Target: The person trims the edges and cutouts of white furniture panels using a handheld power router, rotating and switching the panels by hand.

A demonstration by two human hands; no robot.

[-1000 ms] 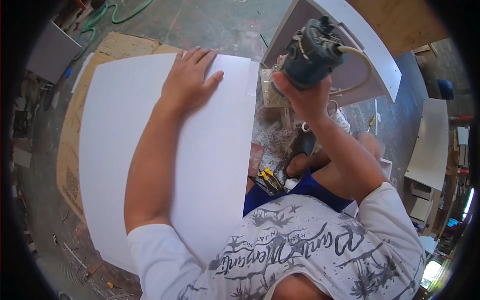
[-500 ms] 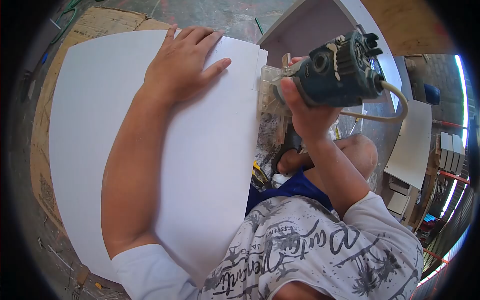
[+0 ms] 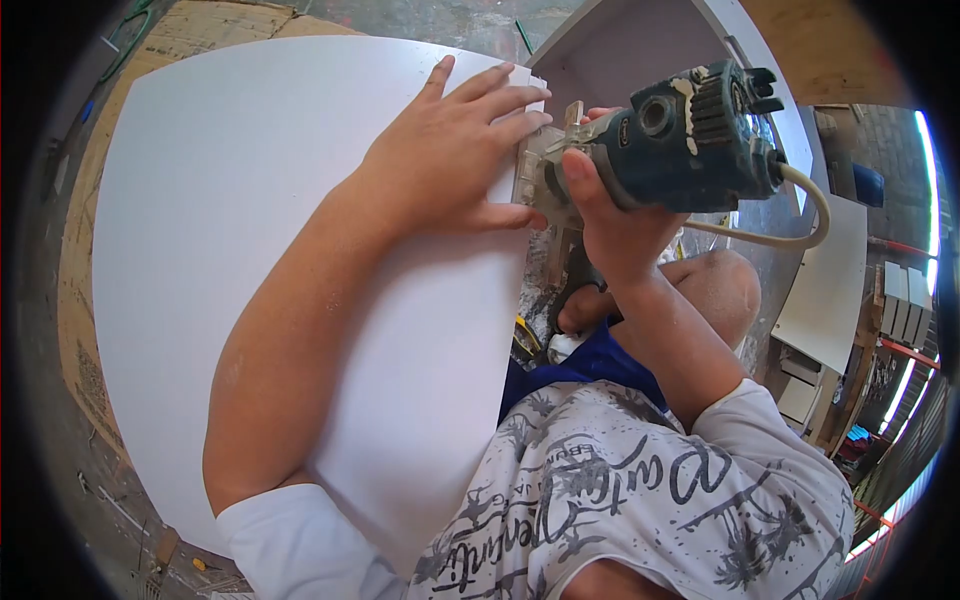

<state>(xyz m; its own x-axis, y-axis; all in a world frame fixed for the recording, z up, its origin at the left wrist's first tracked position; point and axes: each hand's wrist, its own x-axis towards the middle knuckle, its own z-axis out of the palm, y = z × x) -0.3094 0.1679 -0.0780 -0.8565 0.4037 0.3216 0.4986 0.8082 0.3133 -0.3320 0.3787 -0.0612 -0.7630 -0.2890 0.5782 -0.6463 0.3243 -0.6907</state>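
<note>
Your left hand is shifting over the white panel to its edge, splaying apart; your right hand is clamping around the power tool.

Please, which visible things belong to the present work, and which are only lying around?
In use:
power tool, in the right hand
white board, under the left hand
cardboard, beneath the board

Apparently lying around:
yellow-handled tool
blue container
pale panel

Shirt txt, partly folded, incl. "Pantai" & "EBUM"; logo on pwr tool illegible.
</note>
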